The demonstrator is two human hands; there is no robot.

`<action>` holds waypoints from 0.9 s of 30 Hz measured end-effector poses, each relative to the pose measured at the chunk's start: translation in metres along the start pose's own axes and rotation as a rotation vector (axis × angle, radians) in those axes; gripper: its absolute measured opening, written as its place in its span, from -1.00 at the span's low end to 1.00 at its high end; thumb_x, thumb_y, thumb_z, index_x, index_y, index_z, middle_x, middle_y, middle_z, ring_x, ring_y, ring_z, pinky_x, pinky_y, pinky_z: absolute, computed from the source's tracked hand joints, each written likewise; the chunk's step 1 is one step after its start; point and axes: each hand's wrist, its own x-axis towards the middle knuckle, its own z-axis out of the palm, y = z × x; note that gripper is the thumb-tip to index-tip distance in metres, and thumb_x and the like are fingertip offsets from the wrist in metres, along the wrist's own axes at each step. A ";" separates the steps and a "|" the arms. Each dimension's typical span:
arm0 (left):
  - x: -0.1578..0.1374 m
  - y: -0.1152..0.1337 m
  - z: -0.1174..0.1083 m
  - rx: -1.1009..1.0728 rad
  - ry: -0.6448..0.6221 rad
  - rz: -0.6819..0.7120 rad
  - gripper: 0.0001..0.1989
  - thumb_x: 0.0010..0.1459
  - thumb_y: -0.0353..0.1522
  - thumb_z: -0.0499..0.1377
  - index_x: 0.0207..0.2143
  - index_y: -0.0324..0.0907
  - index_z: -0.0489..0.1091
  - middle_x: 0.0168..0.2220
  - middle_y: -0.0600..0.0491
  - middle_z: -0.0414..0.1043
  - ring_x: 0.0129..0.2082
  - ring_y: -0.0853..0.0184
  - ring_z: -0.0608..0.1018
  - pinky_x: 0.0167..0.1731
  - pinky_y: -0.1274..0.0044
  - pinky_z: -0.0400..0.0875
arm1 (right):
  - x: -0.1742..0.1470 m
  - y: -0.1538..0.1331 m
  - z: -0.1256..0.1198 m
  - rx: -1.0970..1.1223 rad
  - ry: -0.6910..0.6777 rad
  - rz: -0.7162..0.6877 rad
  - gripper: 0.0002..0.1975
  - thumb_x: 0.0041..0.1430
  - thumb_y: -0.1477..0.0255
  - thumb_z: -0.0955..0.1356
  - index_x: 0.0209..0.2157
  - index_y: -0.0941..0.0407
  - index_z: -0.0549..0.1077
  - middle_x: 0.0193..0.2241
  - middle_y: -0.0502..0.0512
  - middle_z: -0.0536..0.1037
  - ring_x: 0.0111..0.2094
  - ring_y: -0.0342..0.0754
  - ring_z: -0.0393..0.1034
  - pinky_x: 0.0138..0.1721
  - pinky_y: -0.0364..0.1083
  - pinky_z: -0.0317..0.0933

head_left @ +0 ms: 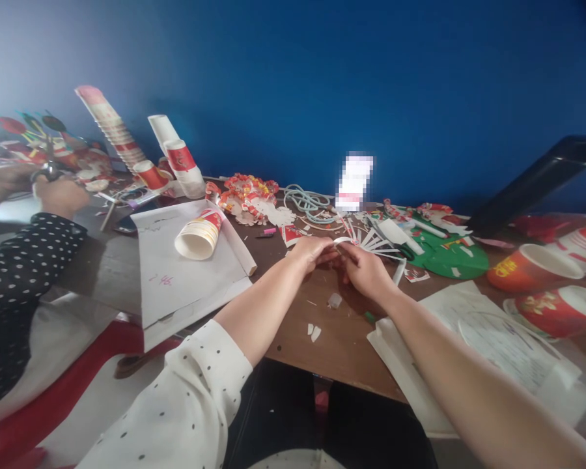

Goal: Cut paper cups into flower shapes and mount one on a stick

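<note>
Over the brown table my left hand [314,253] and my right hand [364,266] meet, fingers bent and closed together. Between them is a paper cup cut into strips [374,241]; its narrow white strips fan out behind my right hand, and a white rim shows at the fingertips. My fingers partly hide the cup's body. Just below the hands lie a small clear plastic piece [334,300] and white paper scraps [314,332]. A lit phone [355,182] stands upright behind the hands, its screen blurred.
At left, a white box lid [195,286] bears stacked cups [200,236]. A co-worker's hand [61,195] holds scissors. Tall cup stacks [120,133] lean near the blue wall. Right are a green sheet [444,257], orange-red cups [534,267] and papers [493,332]. Cut scraps [251,195] lie behind.
</note>
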 end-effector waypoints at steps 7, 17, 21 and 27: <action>-0.002 0.001 0.002 0.003 0.006 0.003 -0.82 -0.10 -0.65 0.21 -0.63 -0.29 0.34 -0.62 0.06 0.38 -0.58 0.49 0.46 -0.44 0.64 0.48 | -0.001 -0.001 0.001 -0.045 0.016 -0.025 -0.61 0.16 0.47 0.21 0.00 0.14 0.44 -0.60 -0.01 0.52 -0.58 -0.08 0.41 -0.34 -0.11 0.27; -0.003 0.004 0.001 0.099 0.070 -0.028 -0.86 -0.07 -0.58 0.22 -0.59 -0.27 0.36 -0.61 0.07 0.38 -0.61 0.51 0.43 -0.58 0.70 0.36 | -0.001 -0.004 -0.002 -0.179 0.019 -0.094 -0.59 0.15 0.51 0.17 -0.01 0.13 0.45 -0.62 0.02 0.49 -0.46 -0.02 0.42 -0.28 -0.10 0.23; 0.001 0.002 -0.001 0.131 0.073 -0.036 -0.89 -0.08 -0.55 0.24 -0.58 -0.26 0.36 -0.60 0.08 0.39 -0.60 0.51 0.43 -0.60 0.71 0.32 | -0.001 -0.005 -0.001 -0.209 0.056 -0.146 -0.63 0.17 0.50 0.18 -0.04 0.14 0.45 -0.54 0.08 0.53 -0.37 0.02 0.43 -0.23 -0.08 0.23; 0.001 0.000 0.000 0.126 0.078 -0.031 -0.88 -0.04 -0.55 0.21 -0.58 -0.28 0.35 -0.63 0.09 0.35 -0.64 0.54 0.38 -0.60 0.70 0.32 | 0.000 -0.001 0.000 -0.160 0.040 -0.117 -0.61 0.14 0.54 0.19 -0.03 0.13 0.46 -0.51 0.08 0.54 -0.36 0.00 0.45 -0.23 -0.09 0.24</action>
